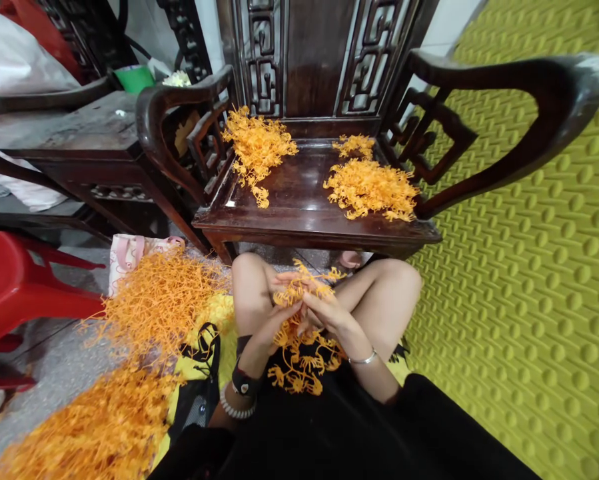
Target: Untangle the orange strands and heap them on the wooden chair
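Both my hands meet above my lap, between my knees. My left hand (273, 325) and my right hand (329, 310) are closed together on a cluster of orange plastic sprigs (304, 283). More orange sprigs (302, 367) lie in my lap on black cloth. In front of me stands a dark wooden armchair (299, 223). Its seat carries one orange pile at the back left (256, 147) and another at the right (372, 190).
A big heap of orange sprigs (144, 313) spreads over the floor at my left, partly on a yellow and black bag (199, 373). A red plastic stool (14, 287) stands far left. A dark side table (79, 140) is behind it. Green studded sheeting (529, 300) covers the right side.
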### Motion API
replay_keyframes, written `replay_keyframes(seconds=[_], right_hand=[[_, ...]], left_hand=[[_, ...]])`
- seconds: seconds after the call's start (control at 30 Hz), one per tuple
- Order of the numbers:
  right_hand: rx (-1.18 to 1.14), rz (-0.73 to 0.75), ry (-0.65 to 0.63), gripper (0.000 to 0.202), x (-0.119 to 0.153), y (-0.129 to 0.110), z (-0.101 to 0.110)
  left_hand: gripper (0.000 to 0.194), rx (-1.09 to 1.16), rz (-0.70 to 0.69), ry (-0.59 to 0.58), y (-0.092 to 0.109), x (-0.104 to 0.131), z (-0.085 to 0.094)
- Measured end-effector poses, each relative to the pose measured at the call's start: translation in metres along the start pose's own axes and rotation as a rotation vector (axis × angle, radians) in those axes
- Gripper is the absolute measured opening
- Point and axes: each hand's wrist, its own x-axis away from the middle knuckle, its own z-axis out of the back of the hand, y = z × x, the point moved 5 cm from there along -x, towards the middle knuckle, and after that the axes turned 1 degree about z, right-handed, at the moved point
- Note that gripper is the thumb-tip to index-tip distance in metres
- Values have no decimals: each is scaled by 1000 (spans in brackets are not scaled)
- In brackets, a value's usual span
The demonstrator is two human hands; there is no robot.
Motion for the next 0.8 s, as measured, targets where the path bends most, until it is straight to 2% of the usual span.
replay_keyframes(seconds=[0.07,0.13,0.2,0.3,0.53,0.7,0.77,0.8], right_hand=[[-180,24,118,42,-6,-6,3],[-291,77,209,55,-11,-18,10],[-307,138,229,65,-12,-33,17],[-240,254,290,69,-6,-55,26],[-83,477,608,67,12,-90,40],[79,601,907,63,23,-106,60],[165,648,985,63,28,-111,63],[215,648,984,63,30,-115,64]], left_hand=[[51,-11,12,-23,-3,-1,-5],[52,-35,12,-76,-6,-1,-9],[54,-65,4,-105,-8,-1,-12],[56,-148,2,-134,-8,0,-16],[59,-398,-8,-198,3,5,-33],[55,-432,33,-227,4,2,-42],[54,-438,38,-240,5,0,-45],[54,-440,36,-245,6,0,-47]])
